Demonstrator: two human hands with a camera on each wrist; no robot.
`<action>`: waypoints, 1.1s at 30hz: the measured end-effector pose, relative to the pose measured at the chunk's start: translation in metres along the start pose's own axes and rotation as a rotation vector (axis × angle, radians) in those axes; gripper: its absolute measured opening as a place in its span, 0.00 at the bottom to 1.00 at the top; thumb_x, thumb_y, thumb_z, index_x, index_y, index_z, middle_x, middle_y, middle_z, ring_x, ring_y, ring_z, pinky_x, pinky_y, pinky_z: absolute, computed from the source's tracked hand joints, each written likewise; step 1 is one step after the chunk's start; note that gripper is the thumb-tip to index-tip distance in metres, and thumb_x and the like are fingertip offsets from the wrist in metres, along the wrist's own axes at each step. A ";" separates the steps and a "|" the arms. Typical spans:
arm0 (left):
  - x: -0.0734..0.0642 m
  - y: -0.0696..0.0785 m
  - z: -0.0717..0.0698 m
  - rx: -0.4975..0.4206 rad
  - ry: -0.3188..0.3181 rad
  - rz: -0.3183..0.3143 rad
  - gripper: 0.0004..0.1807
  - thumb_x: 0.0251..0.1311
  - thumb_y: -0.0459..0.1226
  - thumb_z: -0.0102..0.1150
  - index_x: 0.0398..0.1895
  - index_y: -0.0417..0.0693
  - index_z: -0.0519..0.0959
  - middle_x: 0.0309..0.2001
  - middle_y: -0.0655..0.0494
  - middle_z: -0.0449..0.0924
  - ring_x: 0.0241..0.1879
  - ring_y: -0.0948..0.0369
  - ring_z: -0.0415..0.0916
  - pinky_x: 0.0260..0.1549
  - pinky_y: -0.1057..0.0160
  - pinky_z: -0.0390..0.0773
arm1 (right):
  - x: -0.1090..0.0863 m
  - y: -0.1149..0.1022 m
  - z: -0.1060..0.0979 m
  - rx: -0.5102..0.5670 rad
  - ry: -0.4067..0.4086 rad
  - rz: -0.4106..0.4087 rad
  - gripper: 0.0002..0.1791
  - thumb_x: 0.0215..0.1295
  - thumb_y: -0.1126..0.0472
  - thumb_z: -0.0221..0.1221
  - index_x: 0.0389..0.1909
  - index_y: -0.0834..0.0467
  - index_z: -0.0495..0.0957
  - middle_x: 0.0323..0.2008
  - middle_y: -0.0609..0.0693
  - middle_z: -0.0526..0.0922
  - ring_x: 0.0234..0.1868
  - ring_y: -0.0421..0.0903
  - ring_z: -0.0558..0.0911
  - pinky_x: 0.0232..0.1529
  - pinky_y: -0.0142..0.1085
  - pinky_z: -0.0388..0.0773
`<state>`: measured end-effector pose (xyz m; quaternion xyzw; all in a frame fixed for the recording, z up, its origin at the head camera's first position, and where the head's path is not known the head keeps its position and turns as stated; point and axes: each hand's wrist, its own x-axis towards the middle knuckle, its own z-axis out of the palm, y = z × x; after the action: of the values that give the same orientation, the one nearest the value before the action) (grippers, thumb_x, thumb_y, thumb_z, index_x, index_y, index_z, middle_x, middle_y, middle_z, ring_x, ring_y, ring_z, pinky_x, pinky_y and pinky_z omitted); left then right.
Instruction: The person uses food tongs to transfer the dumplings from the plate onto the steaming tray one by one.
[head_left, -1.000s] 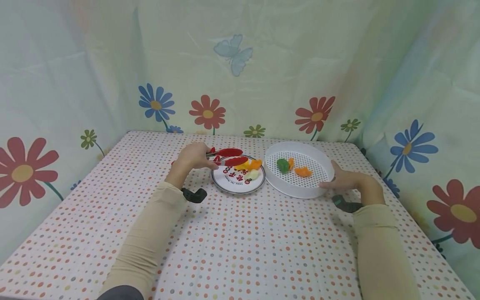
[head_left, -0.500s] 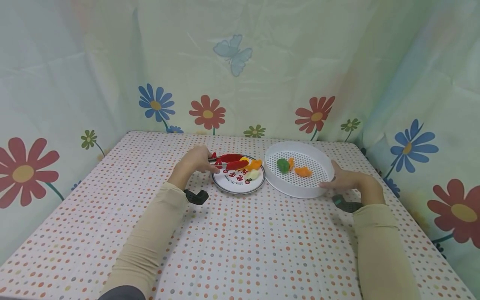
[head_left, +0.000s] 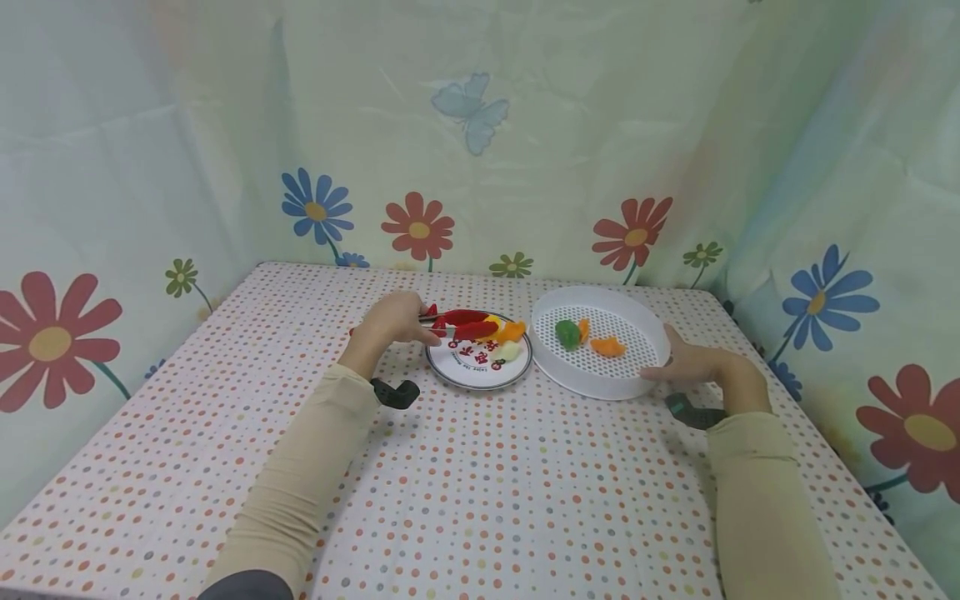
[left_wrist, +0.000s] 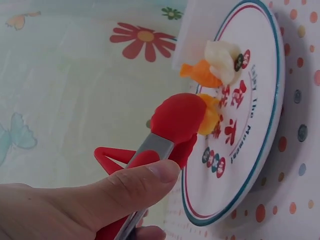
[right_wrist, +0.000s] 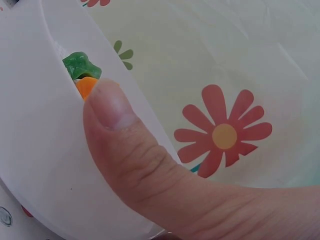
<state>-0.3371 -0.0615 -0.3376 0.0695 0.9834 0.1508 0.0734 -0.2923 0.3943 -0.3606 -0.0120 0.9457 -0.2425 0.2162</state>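
Left grip [head_left: 392, 321] holds red-tipped metal tongs [left_wrist: 176, 120]; right grip [head_left: 690, 360], white perforated tray [head_left: 581, 382].

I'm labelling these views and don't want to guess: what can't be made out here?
- Handles of the tongs: left wrist view, the left hand covers part and the bottom edge cuts them off.
- Whether the tongs touch the yellow piece: left wrist view, the near tip hides any contact; head view, too small.
- Which orange piece shows: right wrist view, the right hand and the white sieve hide the rest.
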 end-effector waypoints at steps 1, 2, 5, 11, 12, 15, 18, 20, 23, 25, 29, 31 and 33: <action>0.000 0.000 0.000 0.002 0.006 0.001 0.38 0.41 0.53 0.74 0.58 0.46 0.77 0.53 0.49 0.79 0.48 0.53 0.73 0.49 0.53 0.77 | 0.000 0.000 0.000 0.003 -0.001 0.000 0.71 0.54 0.37 0.62 0.68 0.64 0.15 0.68 0.77 0.28 0.68 0.77 0.35 0.60 0.73 0.40; -0.001 0.000 -0.001 0.006 0.011 0.005 0.38 0.41 0.53 0.74 0.57 0.47 0.77 0.53 0.49 0.79 0.48 0.53 0.73 0.49 0.52 0.77 | -0.001 0.000 0.000 0.005 -0.003 -0.001 0.70 0.55 0.37 0.62 0.68 0.64 0.14 0.68 0.77 0.28 0.68 0.77 0.34 0.60 0.73 0.39; -0.001 -0.002 -0.003 0.013 0.020 0.029 0.38 0.41 0.53 0.74 0.57 0.47 0.78 0.53 0.50 0.79 0.48 0.53 0.74 0.48 0.52 0.77 | -0.001 0.000 0.000 0.008 -0.005 0.002 0.71 0.55 0.37 0.62 0.68 0.64 0.14 0.68 0.77 0.27 0.68 0.77 0.34 0.60 0.73 0.39; -0.002 -0.006 -0.007 0.007 0.022 0.069 0.38 0.41 0.53 0.74 0.57 0.48 0.78 0.53 0.50 0.80 0.50 0.53 0.73 0.47 0.52 0.78 | -0.002 0.000 0.001 -0.008 0.008 -0.023 0.70 0.54 0.37 0.62 0.69 0.64 0.17 0.69 0.76 0.31 0.68 0.77 0.38 0.60 0.73 0.41; -0.003 -0.007 -0.009 0.008 0.022 0.073 0.38 0.41 0.53 0.74 0.57 0.48 0.78 0.53 0.50 0.80 0.50 0.53 0.73 0.47 0.52 0.78 | -0.002 0.000 0.001 -0.011 0.008 -0.028 0.70 0.54 0.37 0.63 0.69 0.65 0.18 0.69 0.76 0.31 0.68 0.77 0.38 0.59 0.73 0.41; -0.004 -0.009 -0.014 0.011 0.030 0.075 0.38 0.42 0.53 0.74 0.58 0.49 0.77 0.53 0.50 0.80 0.51 0.53 0.73 0.46 0.52 0.78 | -0.003 -0.001 0.001 -0.011 0.006 -0.020 0.70 0.54 0.36 0.63 0.69 0.65 0.17 0.68 0.77 0.31 0.68 0.77 0.37 0.60 0.73 0.41; -0.006 -0.009 -0.021 0.027 0.051 0.077 0.38 0.43 0.54 0.73 0.59 0.49 0.77 0.54 0.50 0.80 0.51 0.52 0.73 0.46 0.52 0.78 | -0.003 -0.001 0.000 -0.002 0.000 -0.007 0.71 0.54 0.37 0.63 0.68 0.66 0.15 0.68 0.78 0.29 0.68 0.77 0.35 0.60 0.73 0.40; -0.008 -0.005 -0.026 0.024 0.073 0.086 0.39 0.43 0.55 0.73 0.59 0.49 0.76 0.54 0.50 0.80 0.50 0.53 0.74 0.45 0.53 0.79 | -0.005 -0.001 -0.002 0.002 0.001 0.006 0.70 0.55 0.38 0.62 0.68 0.66 0.15 0.68 0.78 0.28 0.68 0.77 0.35 0.60 0.73 0.40; -0.012 0.005 -0.032 -0.003 0.104 0.117 0.38 0.42 0.54 0.73 0.59 0.49 0.76 0.53 0.50 0.80 0.47 0.54 0.75 0.40 0.57 0.80 | -0.008 0.000 -0.005 -0.009 0.000 0.039 0.71 0.55 0.37 0.62 0.67 0.66 0.14 0.68 0.78 0.27 0.68 0.77 0.34 0.61 0.72 0.39; -0.015 0.015 -0.034 -0.020 0.109 0.140 0.38 0.43 0.54 0.73 0.59 0.49 0.76 0.53 0.51 0.81 0.44 0.56 0.75 0.37 0.61 0.80 | -0.009 0.000 -0.006 -0.012 0.000 0.054 0.71 0.55 0.36 0.61 0.67 0.67 0.14 0.68 0.78 0.27 0.68 0.77 0.34 0.62 0.71 0.39; -0.018 0.041 -0.034 -0.035 0.086 0.200 0.38 0.43 0.53 0.73 0.60 0.50 0.76 0.48 0.53 0.83 0.38 0.57 0.74 0.30 0.65 0.75 | -0.010 -0.004 -0.005 -0.020 -0.004 0.057 0.70 0.56 0.36 0.61 0.67 0.67 0.14 0.68 0.78 0.27 0.68 0.77 0.34 0.63 0.70 0.38; -0.018 0.057 -0.032 -0.011 0.067 0.242 0.37 0.43 0.55 0.72 0.59 0.51 0.77 0.42 0.56 0.84 0.35 0.58 0.73 0.28 0.65 0.72 | -0.011 -0.006 -0.004 -0.027 -0.007 0.042 0.70 0.56 0.36 0.60 0.67 0.68 0.15 0.68 0.78 0.26 0.68 0.76 0.34 0.63 0.70 0.38; -0.016 0.073 -0.028 0.002 0.038 0.286 0.35 0.43 0.55 0.73 0.55 0.51 0.80 0.35 0.58 0.81 0.33 0.59 0.71 0.26 0.65 0.69 | -0.012 -0.006 -0.002 -0.031 -0.010 0.027 0.69 0.57 0.37 0.60 0.67 0.68 0.15 0.69 0.77 0.26 0.69 0.76 0.34 0.63 0.70 0.38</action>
<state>-0.3176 -0.0032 -0.2865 0.2061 0.9648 0.1600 0.0325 -0.2831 0.3917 -0.3511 -0.0038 0.9484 -0.2246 0.2238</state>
